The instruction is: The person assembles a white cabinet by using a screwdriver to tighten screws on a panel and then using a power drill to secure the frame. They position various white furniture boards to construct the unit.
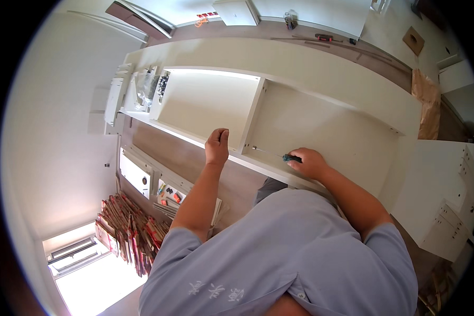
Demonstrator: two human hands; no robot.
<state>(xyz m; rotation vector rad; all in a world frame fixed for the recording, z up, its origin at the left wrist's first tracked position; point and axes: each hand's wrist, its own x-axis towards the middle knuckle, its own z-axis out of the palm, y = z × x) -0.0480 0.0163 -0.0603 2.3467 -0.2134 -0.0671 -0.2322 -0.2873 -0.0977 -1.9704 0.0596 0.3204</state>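
A white cabinet carcass (321, 121) lies in front of me, split by an upright divider panel (254, 113). In my right hand (310, 162) is a screwdriver (291, 157) with a dark green handle. Its thin shaft points left, toward a small metal fitting (255, 148) near the divider's near end. My left hand (217, 143) is closed above the near rail of the left compartment; whatever its fingers hold, if anything, is hidden. Small dark and silver hardware pieces (163, 87) fill a narrow section at the cabinet's left end, beside clear plastic bags (146, 87).
White panels (114, 100) stack against the left wall. Below them, more panels (137, 171) carry orange and black tools (177, 197). Flattened cardboard (129, 231) piles up near the window. A drilled white panel (437, 192) stands at right; a red-and-black tool (325, 37) lies on the far floor.
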